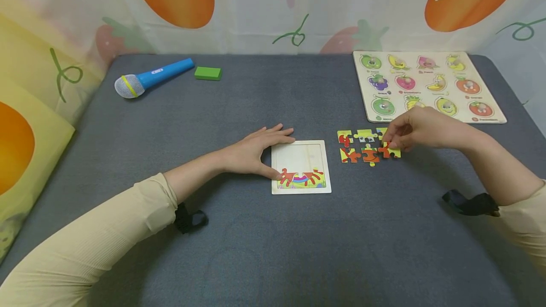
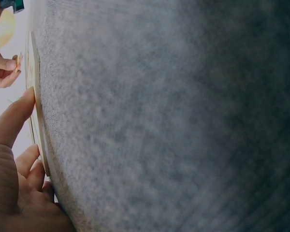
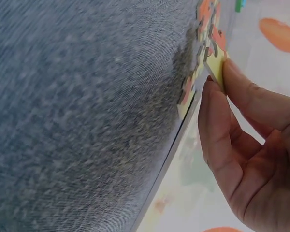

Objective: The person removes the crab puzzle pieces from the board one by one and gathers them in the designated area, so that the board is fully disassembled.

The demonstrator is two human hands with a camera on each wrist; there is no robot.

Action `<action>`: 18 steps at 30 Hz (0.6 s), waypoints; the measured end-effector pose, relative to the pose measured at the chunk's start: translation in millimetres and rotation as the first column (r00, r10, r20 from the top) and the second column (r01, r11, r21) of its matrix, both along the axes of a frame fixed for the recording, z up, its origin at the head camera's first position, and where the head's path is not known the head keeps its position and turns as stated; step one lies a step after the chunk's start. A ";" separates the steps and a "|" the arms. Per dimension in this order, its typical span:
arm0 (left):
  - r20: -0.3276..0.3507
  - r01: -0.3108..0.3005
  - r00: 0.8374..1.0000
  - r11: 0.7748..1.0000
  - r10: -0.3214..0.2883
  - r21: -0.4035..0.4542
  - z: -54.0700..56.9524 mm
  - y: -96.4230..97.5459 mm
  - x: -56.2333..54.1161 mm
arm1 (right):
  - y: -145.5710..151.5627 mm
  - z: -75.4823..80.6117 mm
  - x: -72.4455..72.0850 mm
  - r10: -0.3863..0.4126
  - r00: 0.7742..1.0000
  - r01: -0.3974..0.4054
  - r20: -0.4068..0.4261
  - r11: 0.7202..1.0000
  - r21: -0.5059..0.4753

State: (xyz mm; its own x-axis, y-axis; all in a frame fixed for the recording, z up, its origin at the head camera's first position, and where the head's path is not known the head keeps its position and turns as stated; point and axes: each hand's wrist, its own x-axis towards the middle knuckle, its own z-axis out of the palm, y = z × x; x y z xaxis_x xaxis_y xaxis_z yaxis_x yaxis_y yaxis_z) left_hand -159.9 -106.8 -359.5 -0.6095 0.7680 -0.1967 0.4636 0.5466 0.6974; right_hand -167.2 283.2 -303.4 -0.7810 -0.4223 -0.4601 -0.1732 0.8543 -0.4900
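A square wooden puzzle tray [image 1: 298, 155] lies on the table, its bottom row filled with pieces [image 1: 301, 179] picturing red legs and a rainbow. My left hand [image 1: 251, 154] rests at the tray's left side with fingers spread, the thumb over the lower left corner and a fingertip at the top edge. To the right of the tray, loose jigsaw pieces [image 1: 350, 155] in red and yellow lie in two rows. My right hand [image 1: 420, 129] pinches a yellow and red jigsaw piece [image 3: 215, 65] between thumb and fingers, tilted up above the others.
A fruit puzzle board [image 1: 415, 94] lies at the back right, just behind my right hand. Toward the back left are a blue toy microphone [image 1: 164, 74] and a green block [image 1: 208, 74]. A printed cloth [image 1: 256, 8] hangs behind the grey table [image 1: 256, 250].
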 end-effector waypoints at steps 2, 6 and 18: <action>-0.001 0.000 1.000 1.000 0.000 0.003 0.0 -0.1 0.3 | 1.5 -1.1 -0.3 0.001 1.000 -0.001 0.004 1.000 0.004; -0.004 0.002 1.000 1.000 -0.002 0.008 -0.8 -0.3 0.2 | 3.5 -2.0 0.0 -0.012 1.000 0.012 0.013 1.000 0.020; 0.000 0.000 1.000 1.000 0.000 0.012 -1.2 0.0 0.3 | 1.7 -6.2 1.7 -0.039 0.999 0.038 0.006 0.998 0.047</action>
